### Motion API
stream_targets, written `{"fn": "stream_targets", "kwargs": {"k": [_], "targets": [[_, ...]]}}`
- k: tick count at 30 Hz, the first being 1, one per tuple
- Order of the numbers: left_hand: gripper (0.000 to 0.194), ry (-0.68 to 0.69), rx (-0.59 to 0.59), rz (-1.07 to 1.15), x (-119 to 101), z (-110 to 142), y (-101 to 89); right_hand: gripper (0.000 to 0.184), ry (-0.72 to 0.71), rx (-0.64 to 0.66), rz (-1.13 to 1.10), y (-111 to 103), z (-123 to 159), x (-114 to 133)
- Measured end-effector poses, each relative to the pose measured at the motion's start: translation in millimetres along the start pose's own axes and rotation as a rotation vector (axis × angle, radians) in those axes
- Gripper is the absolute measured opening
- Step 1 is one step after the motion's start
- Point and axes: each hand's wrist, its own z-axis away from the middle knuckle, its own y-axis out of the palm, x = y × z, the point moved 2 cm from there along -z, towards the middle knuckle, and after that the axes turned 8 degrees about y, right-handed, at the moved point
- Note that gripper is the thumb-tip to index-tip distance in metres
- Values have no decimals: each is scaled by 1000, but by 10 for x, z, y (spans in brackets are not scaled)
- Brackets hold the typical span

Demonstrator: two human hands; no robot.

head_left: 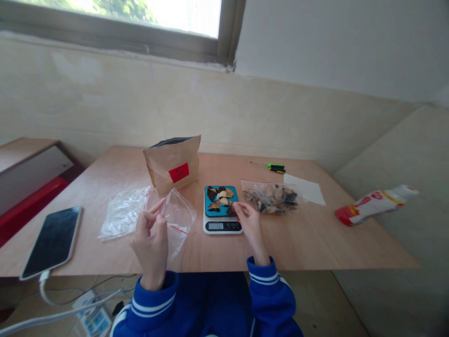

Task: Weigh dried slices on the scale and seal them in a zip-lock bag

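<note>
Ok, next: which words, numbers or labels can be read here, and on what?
"133", apparently, on the scale display; any decimal point is unclear.
Scale buttons: markings too small to read.
Paper pouch, red label: dark marks, unreadable.
Bottle: red marks, too blurred to read.

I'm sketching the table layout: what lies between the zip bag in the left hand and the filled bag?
The digital scale, bearing dried pieces, and the right hand at its right edge; the head view shows this.
</note>
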Motion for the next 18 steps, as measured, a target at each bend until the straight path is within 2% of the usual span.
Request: {"fn": "stream_targets", "kwargs": {"k": [4, 10, 15, 18], "targets": [[23, 14, 55, 2, -14, 12, 11, 44, -71, -12, 179, 129, -16, -84], [21, 11, 28, 19, 3, 2, -10, 46, -280, -178, 567, 120, -17, -19], [22, -4, 41, 15, 13, 3, -16, 45, -371, -306, 599, 62, 26, 37], [22, -13, 39, 20, 13, 1, -28, 36, -380, -297, 547, -35, 107, 65]]}}
